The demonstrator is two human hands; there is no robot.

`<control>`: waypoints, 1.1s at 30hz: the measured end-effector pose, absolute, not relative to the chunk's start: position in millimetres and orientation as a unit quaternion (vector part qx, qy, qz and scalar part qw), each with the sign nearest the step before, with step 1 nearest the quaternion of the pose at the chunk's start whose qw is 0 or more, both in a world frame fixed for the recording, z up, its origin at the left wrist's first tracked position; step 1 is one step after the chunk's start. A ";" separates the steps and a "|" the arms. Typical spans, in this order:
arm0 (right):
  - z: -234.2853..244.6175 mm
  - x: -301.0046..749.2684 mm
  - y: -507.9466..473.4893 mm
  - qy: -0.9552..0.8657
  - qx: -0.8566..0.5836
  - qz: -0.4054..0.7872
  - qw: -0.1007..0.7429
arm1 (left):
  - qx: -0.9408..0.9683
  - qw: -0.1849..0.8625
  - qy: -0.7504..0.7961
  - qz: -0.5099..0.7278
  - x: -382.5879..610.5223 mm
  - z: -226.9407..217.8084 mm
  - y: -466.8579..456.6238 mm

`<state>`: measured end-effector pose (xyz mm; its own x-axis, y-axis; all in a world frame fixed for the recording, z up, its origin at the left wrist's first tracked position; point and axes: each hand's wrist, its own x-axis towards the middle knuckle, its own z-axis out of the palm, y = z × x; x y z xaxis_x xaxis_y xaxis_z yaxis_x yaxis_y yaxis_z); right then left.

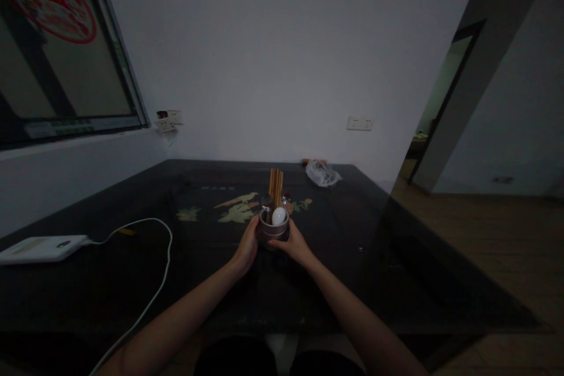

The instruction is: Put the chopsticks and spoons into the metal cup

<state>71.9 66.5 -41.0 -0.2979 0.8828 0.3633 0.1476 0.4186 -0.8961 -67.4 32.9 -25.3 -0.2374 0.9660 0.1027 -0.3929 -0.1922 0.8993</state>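
A small greyish-brown utensil holder (274,231) stands upright at the middle of the dark table (343,282). My left hand (248,247) is wrapped round its left side, and my right hand (296,243) grips the right side with the thumb across the front. Out of the holder rise several wooden chopsticks (276,185), a white spoon (279,216) at the front, and metal spoons (267,202) with shiny dark bowls. My fingers behind the holder are hidden, and whether its base touches the table I cannot tell.
A white power bank (44,248) lies at the left with a white cable (169,241) looping toward me. At the table's back right sits a crumpled clear plastic bag (322,174). Painted flowers decorate the tabletop. A wall stands behind, with a socket (359,123).
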 end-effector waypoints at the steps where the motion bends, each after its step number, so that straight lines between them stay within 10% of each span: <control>1: -41.6 71.8 66.7 -0.702 -0.370 0.394 0.463 | 0.364 0.499 0.397 0.680 -66.1 -24.7 32.3; 33: -37.9 72.4 60.0 -0.698 -0.413 0.382 0.443 | 0.365 0.523 0.392 0.663 -60.0 -31.1 23.0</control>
<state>72.4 60.0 -37.9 -0.2664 0.9150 0.3030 0.2369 0.3669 -0.8996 -60.0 23.0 -31.1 -0.1869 0.9796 0.0741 -0.4074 -0.1459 0.9015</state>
